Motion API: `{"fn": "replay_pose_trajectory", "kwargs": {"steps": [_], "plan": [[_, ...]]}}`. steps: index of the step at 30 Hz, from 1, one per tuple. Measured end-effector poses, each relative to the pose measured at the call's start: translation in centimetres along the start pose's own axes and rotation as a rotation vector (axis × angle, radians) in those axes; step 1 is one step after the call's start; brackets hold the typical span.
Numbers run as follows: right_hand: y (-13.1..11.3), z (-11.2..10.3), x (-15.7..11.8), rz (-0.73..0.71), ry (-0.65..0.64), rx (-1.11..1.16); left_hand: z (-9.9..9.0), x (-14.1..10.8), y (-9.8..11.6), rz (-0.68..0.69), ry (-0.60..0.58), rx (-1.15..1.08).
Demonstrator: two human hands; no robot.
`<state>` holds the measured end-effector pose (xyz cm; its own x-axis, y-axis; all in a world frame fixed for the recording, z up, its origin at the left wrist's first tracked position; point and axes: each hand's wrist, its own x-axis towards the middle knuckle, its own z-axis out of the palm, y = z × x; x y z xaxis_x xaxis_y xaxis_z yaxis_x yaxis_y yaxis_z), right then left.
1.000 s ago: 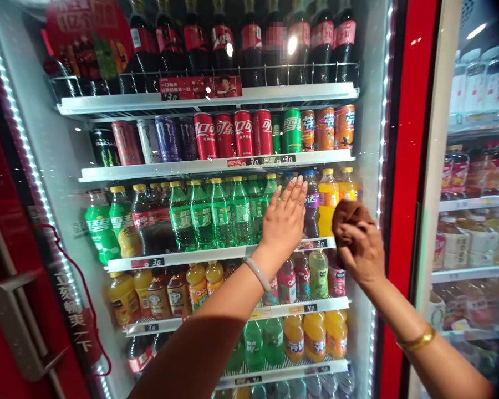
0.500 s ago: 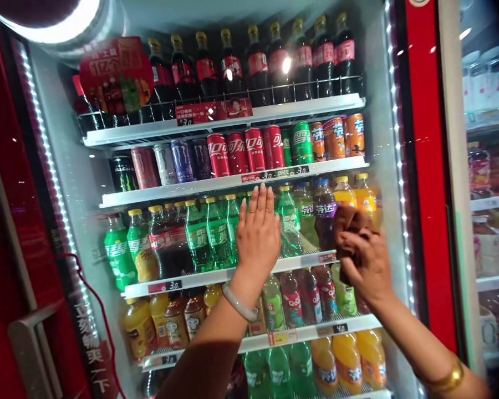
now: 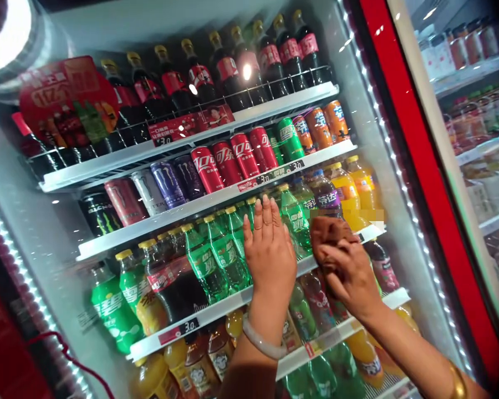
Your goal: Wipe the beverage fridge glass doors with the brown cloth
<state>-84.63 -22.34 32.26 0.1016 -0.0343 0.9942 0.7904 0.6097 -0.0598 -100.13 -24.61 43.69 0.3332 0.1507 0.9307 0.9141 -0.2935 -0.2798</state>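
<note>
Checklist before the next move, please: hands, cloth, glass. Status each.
1. Right hand gripping the crumpled brown cloth: ok.
2. Left hand open, fingers extended: ok.
3. Left palm touching the clear glass front: cannot tell, palm side hidden.
4. Hands apart from each other: ok.
5. Wrists bare: not ok; pale rounded bangle on left, shiny gold-coloured bangle on right.
6. Cloth clean: cannot tell.

Behind the cloth [image 3: 327, 228] stand bottles [image 3: 296, 219], with cans [image 3: 245, 155] one shelf [image 3: 216, 198] above.

Left wrist [image 3: 269, 318]: pale smooth bangle [image 3: 261, 344]. Right forearm [image 3: 416, 342]: shiny gold-coloured bangle [image 3: 458, 381].
</note>
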Motion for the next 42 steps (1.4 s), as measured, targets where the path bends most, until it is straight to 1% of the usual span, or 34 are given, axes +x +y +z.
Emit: {"fn": "replay_pose_trajectory", "kwargs": {"steps": [1,2,3,4,5,6,7,8,9,11,12,13,14,15,16,18,20,21,22,24,26,27,28,29,30,31,33,34,35,37,38,39,41,42], "plan": [[0.4,0.0,0.5,0.107,0.056,-0.011,0.0,0.0,0.1,-0.005,0.001,-0.029],[0.5,0.2,1.9,0.226,0.127,-0.019,0.0,0.1,0.2,-0.013,0.004,-0.054],[0.4,0.7,3.8,0.311,0.180,-0.020,0.0,0.2,0.4,-0.024,0.007,-0.071],[-0.1,1.3,5.8,0.348,0.225,-0.013,-0.1,0.2,0.5,-0.033,0.007,-0.079],[-0.9,2.0,7.7,0.344,0.235,0.004,-0.3,0.2,0.5,-0.038,0.001,-0.079],[-1.8,2.6,9.0,0.295,0.198,0.018,-0.5,0.0,0.4,-0.039,-0.014,-0.075],[-3.0,3.0,9.6,0.231,0.156,0.031,-0.8,-0.2,0.3,-0.035,-0.033,-0.066],[-4.1,3.2,9.3,0.169,0.104,0.048,-1.2,-0.6,0.0,-0.032,-0.051,-0.054],[-5.1,3.2,8.1,0.109,0.048,0.068,-1.6,-1.1,-0.4,-0.033,-0.066,-0.042],[-6.2,2.4,4.5,0.035,-0.045,0.106,-2.4,-2.3,-1.3,-0.049,-0.078,-0.018],[-6.3,2.0,2.7,-0.012,-0.097,0.119,-2.7,-2.9,-1.8,-0.060,-0.072,-0.008],[-6.1,1.6,1.4,-0.013,-0.112,0.091,-2.9,-3.4,-2.2,-0.068,-0.060,-0.004],[-5.8,1.4,0.7,0.025,-0.077,0.062,-3.1,-3.8,-2.6,-0.072,-0.051,-0.004],[-5.4,1.4,0.9,0.084,-0.038,0.043,-3.3,-4.0,-3.0,-0.077,-0.045,-0.005],[-5.1,1.6,1.8,0.169,0.018,0.035,-3.4,-4.0,-3.3,-0.084,-0.040,-0.004],[-5.2,2.7,5.1,0.300,0.123,0.043,-3.9,-3.7,-4.2,-0.111,-0.036,0.001],[-6.6,4.2,8.3,0.310,0.164,0.006,-4.6,-3.2,-5.4,-0.138,-0.023,0.015],[-7.6,4.8,9.1,0.279,0.158,-0.020,-5.0,-3.1,-6.1,-0.139,-0.016,0.019],[-8.8,5.3,9.1,0.231,0.134,-0.037,-5.3,-3.2,-6.8,-0.132,-0.012,0.016],[-10.9,5.6,7.0,0.089,0.038,-0.023,-5.9,-3.8,-8.1,-0.098,-0.021,0.008],[-12.1,5.0,3.1,-0.068,-0.076,0.029,-6.3,-4.9,-8.9,-0.072,-0.035,0.008],[-12.1,4.6,1.1,-0.124,-0.122,0.039,-6.5,-5.5,-9.1,-0.068,-0.044,0.015],[-11.8,4.2,-0.4,-0.132,-0.129,0.039,-6.6,-5.9,-9.2,-0.065,-0.056,0.021],[-11.3,3.9,-1.3,-0.096,-0.117,0.036,-6.7,-6.3,-9.3,-0.063,-0.070,0.026],[-10.7,3.8,-1.4,-0.020,-0.078,0.036,-6.9,-6.5,-9.4,-0.064,-0.079,0.030],[-10.2,3.9,-0.6,0.074,-0.019,0.037,-7.2,-6.5,-9.6,-0.070,-0.082,0.033],[-10.2,4.7,2.7,0.248,0.105,0.039,-7.8,-6.2,-10.3,-0.103,-0.060,0.044],[-10.8,5.5,4.7,0.291,0.146,0.034,-8.2,-6.0,-10.9,-0.131,-0.038,0.053],[-12.0,6.2,6.5,0.290,0.156,0.023,-8.6,-5.9,-11.6,-0.158,-0.020,0.064],[-15.2,7.7,8.4,0.178,0.117,0.005,-9.3,-5.9,-13.1,-0.176,-0.010,0.084],[-16.9,8.3,8.2,0.092,0.070,0.009,-9.6,-6.1,-13.9,-0.166,-0.015,0.089],[-18.4,8.6,7.2,0.005,0.019,0.024,-9.8,-6.5,-14.6,-0.148,-0.029,0.089],[-20.2,8.6,3.5,-0.138,-0.086,0.079,-10.1,-7.4,-15.6,-0.105,-0.053,0.080],[-20.2,8.3,1.5,-0.167,-0.112,0.096,-10.2,-7.9,-15.9,-0.090,-0.064,0.076]]}}
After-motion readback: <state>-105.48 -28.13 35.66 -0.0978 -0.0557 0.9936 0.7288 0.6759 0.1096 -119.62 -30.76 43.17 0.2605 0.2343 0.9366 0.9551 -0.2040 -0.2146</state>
